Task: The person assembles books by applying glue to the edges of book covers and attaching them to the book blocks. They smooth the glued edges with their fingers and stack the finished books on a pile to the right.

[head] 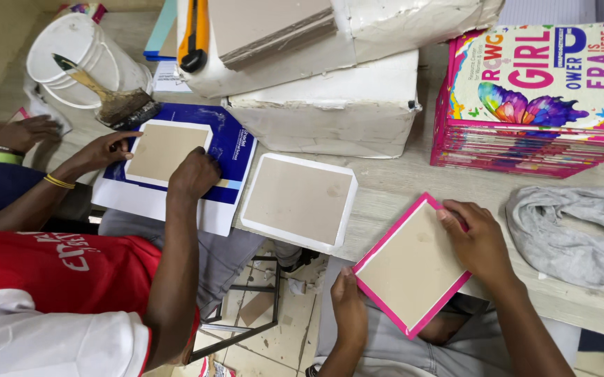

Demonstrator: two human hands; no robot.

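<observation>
My left grip (349, 306) and right grip (478, 241) are holding a board panel (408, 269) over the near edge of the bench (392, 183). Left of it a second panel (299, 201) is lying flat; further left a co-worker's hands (194, 173) are pressing a third panel (163, 150). Behind are standing wrapped blocks (330, 105), a bucket (78, 56) at far left, stacked books (535, 98) at right, and a cloth (574, 234) beside my right grip.

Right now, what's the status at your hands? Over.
Left hand grips pink-edged board at its near corner. Right hand presses its far edge. Co-worker's hands alongside on a blue cover, apart from mine.
</observation>
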